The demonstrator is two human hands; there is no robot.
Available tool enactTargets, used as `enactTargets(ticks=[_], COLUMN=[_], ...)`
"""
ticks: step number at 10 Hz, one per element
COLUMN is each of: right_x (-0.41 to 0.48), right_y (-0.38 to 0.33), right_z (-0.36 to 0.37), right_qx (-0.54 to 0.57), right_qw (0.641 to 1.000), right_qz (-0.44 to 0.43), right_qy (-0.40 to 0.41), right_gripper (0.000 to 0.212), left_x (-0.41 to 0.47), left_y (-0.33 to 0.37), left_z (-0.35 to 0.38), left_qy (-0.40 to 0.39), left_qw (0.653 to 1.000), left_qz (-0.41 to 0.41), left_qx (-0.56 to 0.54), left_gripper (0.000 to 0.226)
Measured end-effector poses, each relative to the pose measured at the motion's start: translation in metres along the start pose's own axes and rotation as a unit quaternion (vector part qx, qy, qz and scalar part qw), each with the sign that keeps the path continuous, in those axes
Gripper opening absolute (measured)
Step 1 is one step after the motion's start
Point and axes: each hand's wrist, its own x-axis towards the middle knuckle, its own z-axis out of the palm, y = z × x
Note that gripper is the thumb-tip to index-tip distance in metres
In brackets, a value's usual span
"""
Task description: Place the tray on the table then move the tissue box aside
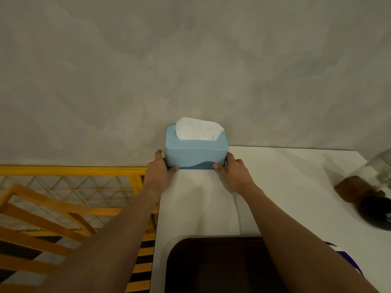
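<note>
A light blue tissue box (195, 152) with a darker blue base and a white tissue sticking out of its top stands at the far left corner of the white table (285, 187), against the grey wall. My left hand (159, 173) grips its left side and my right hand (233, 173) grips its right side, thumbs on the front bottom edge. A dark brown tray (215, 265) lies flat on the table near the front edge, partly under my right forearm.
A dark bottle with a brown neck (364, 199) lies at the table's right edge, beside a glass jar (378, 168). To the left of the table stand a yellow wire-mesh frame (69, 182) and orange wooden slats (42, 218).
</note>
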Motion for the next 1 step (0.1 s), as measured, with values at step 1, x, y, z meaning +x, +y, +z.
enactTargets(ticks=[1], right_x=[0.0008], right_y=[-0.0033], right_z=[-0.0073], right_qx=[0.012], right_qw=[1.000], right_qz=[0.004], right_qy=[-0.023], right_gripper=[0.069], left_x=[-0.0021], left_y=[0.0033], left_z=[-0.0063], left_qy=[-0.034], left_qw=[0.999], left_qz=[-0.002], left_qx=[-0.011], left_gripper=[0.094])
